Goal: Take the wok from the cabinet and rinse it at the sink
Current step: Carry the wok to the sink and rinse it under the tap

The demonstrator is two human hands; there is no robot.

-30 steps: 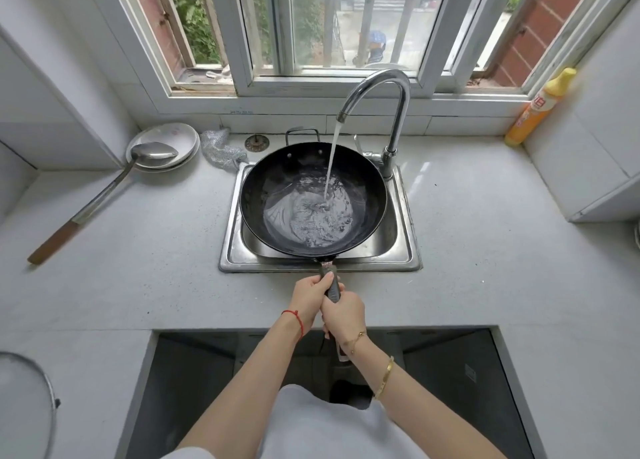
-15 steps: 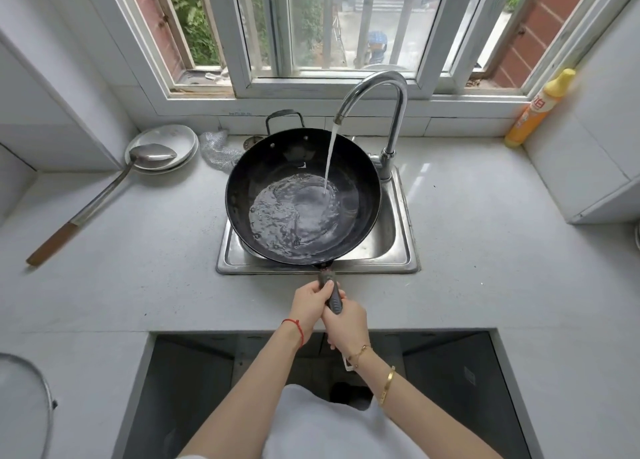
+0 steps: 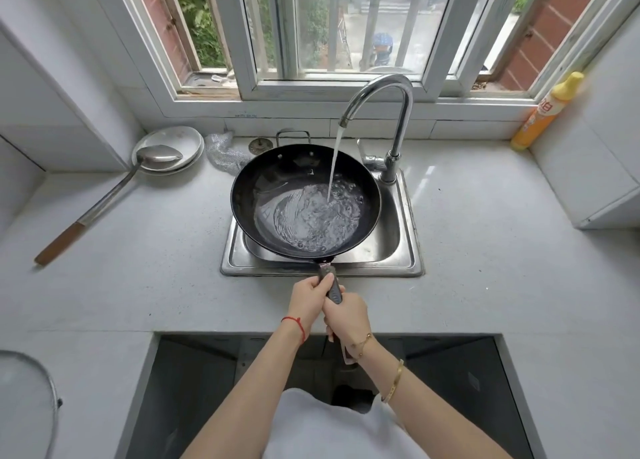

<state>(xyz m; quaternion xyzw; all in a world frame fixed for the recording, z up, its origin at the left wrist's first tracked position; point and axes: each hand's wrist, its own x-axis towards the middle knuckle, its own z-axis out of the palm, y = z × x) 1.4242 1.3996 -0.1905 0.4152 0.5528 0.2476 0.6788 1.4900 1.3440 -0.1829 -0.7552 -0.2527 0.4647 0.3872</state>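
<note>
A black wok [image 3: 273, 185] hangs over the steel sink [image 3: 408, 251], tilted slightly, with water swirling in its bottom. A stream from the curved tap [image 3: 398, 91] falls into its right half. Both hands grip the wok's dark long handle [image 3: 333, 287] at the sink's front edge: my left hand [image 3: 308, 299] nearer the pan, my right hand [image 3: 346, 315] just behind it. The wok's small loop handle [image 3: 293, 134] points toward the window.
A metal ladle [image 3: 104, 199] with a wooden grip rests in stacked plates [image 3: 180, 140] at the back left. A steel scrubber [image 3: 221, 150] lies beside the wok. A yellow bottle [image 3: 543, 112] stands back right. A glass lid [image 3: 27, 406] sits front left, an open recess [image 3: 207, 372] below me.
The wok has been swung and tilted over the sink, first left and up, then back toward the right. The water inside has swirled around. Both hands kept their hold on the handle.
</note>
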